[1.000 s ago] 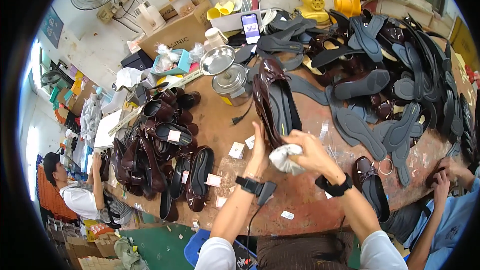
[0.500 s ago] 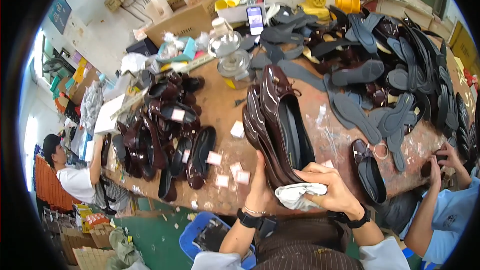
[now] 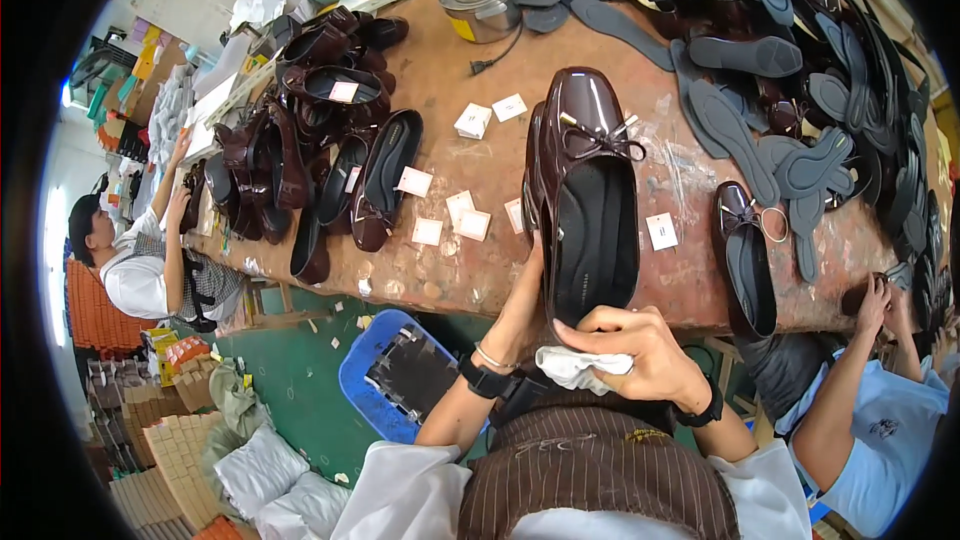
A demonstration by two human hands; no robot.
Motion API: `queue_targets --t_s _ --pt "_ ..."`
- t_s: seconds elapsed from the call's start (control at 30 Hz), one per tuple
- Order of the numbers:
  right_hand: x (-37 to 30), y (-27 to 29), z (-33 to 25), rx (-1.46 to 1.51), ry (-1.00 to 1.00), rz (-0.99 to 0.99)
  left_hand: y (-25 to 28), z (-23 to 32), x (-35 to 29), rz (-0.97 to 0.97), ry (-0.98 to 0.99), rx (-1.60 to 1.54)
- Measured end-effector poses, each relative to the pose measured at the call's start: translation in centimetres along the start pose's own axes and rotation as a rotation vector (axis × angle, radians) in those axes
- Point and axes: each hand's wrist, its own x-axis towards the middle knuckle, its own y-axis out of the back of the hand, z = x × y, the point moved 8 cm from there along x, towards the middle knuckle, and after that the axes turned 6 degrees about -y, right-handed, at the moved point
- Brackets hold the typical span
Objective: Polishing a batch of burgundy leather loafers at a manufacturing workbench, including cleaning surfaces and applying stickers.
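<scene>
I find my left hand (image 3: 530, 280) clamped about the side of a pair of glossy brown shoes (image 3: 600, 155) above the table's near edge, fingers hidden, and my right hand (image 3: 650, 355) closed on a white cloth (image 3: 580, 368) at the heel. Wiping appears under way and unfinished. Beyond, a single shoe (image 3: 745, 260) lies unattended at right; whether the left-hand pile (image 3: 290, 155) is done, I cannot tell.

There are two wristbanded hands (image 3: 657, 350), two held burgundy shoes (image 3: 588, 100), one white cloth (image 3: 578, 370) — plus one blue bin (image 3: 357, 385), one electric plug (image 3: 481, 67).
</scene>
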Motion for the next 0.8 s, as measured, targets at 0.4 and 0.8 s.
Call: queue_targets --t_s 0.4,0.8 --pt "2.0 2.6 -4.7 0.145 0.369 0.06 2.8 -2.2 -5.0 0.02 0.155 -0.451" --pt "3.1 -7.2 -6.4 -0.13 0.409 -0.265 4.0 -1.9 -6.7 -0.186 0.048 -0.677"
